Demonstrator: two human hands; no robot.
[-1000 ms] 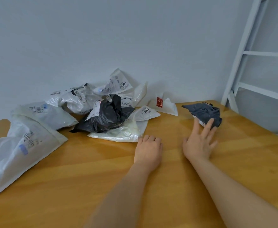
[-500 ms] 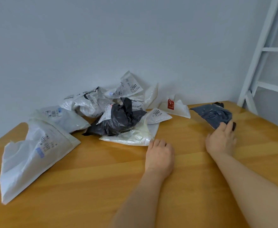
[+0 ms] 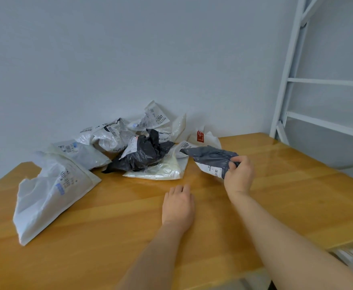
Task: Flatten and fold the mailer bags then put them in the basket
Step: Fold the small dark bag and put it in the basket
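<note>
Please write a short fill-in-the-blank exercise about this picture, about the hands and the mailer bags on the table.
1. The right hand grips a crumpled ____ mailer bag.
2. The left hand rests on the wooden ____, holding nothing.
3. In the pile, a black bag lies on top of a ____ one.

Missing words: grey; table; white

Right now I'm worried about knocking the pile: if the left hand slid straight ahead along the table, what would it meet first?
Probably the pale translucent mailer under the black bag; its near edge lies just beyond the left hand, across bare table. Depth is uncertain.
</note>
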